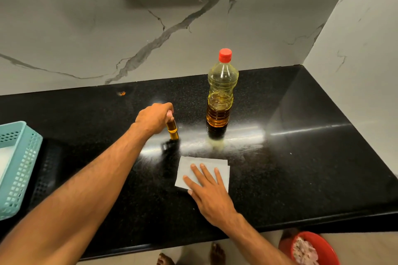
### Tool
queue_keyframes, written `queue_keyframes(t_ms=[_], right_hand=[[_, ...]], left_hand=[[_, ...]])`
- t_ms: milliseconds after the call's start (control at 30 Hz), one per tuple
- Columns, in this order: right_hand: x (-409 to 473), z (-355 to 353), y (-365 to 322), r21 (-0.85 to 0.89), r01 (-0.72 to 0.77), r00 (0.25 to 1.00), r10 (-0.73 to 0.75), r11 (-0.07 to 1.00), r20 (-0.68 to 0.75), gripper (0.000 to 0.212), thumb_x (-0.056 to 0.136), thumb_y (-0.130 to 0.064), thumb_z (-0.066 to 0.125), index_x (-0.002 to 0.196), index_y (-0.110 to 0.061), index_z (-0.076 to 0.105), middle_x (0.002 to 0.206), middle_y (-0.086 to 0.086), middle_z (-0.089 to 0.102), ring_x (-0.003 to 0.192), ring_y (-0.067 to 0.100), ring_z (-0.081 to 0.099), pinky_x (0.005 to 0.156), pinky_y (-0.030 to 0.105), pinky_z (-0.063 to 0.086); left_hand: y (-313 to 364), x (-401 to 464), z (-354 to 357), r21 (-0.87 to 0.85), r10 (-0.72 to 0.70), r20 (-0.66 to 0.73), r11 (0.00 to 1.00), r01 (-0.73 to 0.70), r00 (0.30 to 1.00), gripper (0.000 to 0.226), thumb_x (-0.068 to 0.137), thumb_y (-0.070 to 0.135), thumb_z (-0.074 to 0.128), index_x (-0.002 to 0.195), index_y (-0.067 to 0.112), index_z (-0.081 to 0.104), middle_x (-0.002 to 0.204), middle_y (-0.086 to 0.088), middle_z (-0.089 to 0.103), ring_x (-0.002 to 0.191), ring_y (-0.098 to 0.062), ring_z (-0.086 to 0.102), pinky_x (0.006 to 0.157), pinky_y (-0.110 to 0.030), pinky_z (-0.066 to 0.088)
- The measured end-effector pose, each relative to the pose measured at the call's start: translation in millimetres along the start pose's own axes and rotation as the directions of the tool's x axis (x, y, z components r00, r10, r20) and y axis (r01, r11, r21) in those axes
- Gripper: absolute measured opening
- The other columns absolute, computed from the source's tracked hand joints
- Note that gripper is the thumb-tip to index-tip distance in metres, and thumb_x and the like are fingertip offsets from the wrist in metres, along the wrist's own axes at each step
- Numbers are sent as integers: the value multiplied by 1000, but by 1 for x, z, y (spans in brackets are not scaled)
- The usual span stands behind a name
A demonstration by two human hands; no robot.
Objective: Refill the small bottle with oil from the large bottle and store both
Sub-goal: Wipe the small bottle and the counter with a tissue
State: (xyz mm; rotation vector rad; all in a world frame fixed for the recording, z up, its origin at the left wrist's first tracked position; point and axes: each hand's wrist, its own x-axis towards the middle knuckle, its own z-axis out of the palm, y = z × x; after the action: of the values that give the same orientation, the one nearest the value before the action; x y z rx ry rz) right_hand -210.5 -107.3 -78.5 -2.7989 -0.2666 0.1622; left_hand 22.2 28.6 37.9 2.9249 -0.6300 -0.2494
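While the left hand [155, 119] curls its fingers round the top of the small bottle [172, 130], the bottle stands upright on the black surface [301, 157], just under that hand. It holds dark yellow oil. Well to the right of this hand stands the large bottle [221, 94] with its red cap [225, 55] on, apart from the small one. The right hand [206, 187] lies flat, fingers straight, pressing on a white paper [206, 164] near the small bottle. Far left of both hands sits a blue basket [17, 168].
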Motion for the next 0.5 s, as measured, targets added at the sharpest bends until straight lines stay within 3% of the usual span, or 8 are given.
queue_keyframes(t_ms=[100, 233, 333, 400, 433, 500], right_hand=[[-1, -1, 0, 7, -1, 1000, 1, 1000, -1, 48, 104, -42, 24, 151, -35, 22, 164, -2, 3, 151, 24, -7, 113, 50, -19], [-2, -5, -1, 33, -2, 1000, 2, 999, 5, 47, 104, -41, 25, 151, -35, 24, 164, -3, 3, 151, 23, -7, 114, 48, -18], [-6, -18, -4, 192, 15, 998, -26, 981, 55, 45, 104, -41, 28, 149, -35, 31, 163, -6, 13, 151, 17, 1, 119, 45, -8], [-10, -36, -9, 476, -25, 998, -8, 879, 68, 43, 104, -41, 33, 146, -36, 38, 158, -13, 26, 148, 6, 14, 121, 34, 4], [-13, -47, -11, 633, -62, 998, 29, 772, 62, 41, 103, -41, 36, 143, -35, 44, 152, -18, 38, 142, -1, 26, 119, 26, 16], [-21, -71, -8, 869, -101, 989, 147, 484, 33, 34, 102, -39, 42, 130, -31, 59, 123, -24, 63, 115, -10, 54, 96, 14, 42]], left_hand=[[1, 0, 0, -4, -11, 17, 1000, 11, 1000, 15, 97, 35, 49, 108, 25, 51, 101, -3, 62, 73, -15, 54, 59, -30, 41], [0, -6, 0, -15, -25, 12, 1000, 25, 1000, 47, 93, 47, 52, 133, 26, 39, 115, -7, 61, 93, -25, 59, 68, -38, 46], [-2, -20, 1, -143, -62, -128, 989, 43, 990, 57, 92, 55, 48, 139, 25, 33, 96, -1, 62, 89, -23, 61, 69, -39, 49], [-3, -37, 5, -323, -134, -261, 946, 44, 956, 55, 93, 56, 46, 137, 25, 36, 81, 1, 60, 77, -18, 59, 67, -39, 51], [-3, -47, 9, -409, -178, -309, 912, 38, 934, 53, 93, 54, 47, 135, 24, 39, 78, 1, 59, 74, -17, 58, 65, -38, 51], [1, -67, 20, -546, -263, -355, 837, 29, 897, 46, 94, 49, 49, 131, 23, 44, 78, 2, 57, 74, -17, 58, 63, -33, 48]])
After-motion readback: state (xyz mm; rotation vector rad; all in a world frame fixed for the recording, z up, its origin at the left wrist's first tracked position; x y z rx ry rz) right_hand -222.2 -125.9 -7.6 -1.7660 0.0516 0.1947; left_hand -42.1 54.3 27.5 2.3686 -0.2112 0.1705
